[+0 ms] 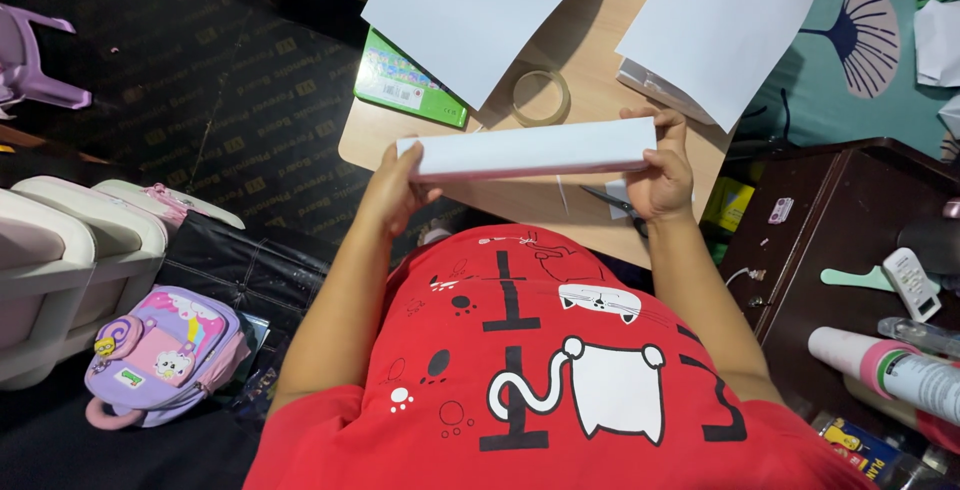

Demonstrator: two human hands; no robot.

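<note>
Fingers of the left hand (392, 188) and right hand (660, 172) clamp opposite ends of a folded white paper (530, 149).

Matt white paper, folded strip (530, 149), smooth, between fingers of left hand (392, 188) and right hand (660, 175). Beyond fingertips: pale wood tabletop (590, 50), smooth; clear glossy plastic tape roll (540, 97); matt paper sheets (480, 10). Under right fingers: metal-bladed scissors (612, 205).

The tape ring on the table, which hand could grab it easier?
Probably the right hand. Both hands hold the folded white paper, but the tape ring lies just beyond the paper, nearer that hand than the left hand.
</note>
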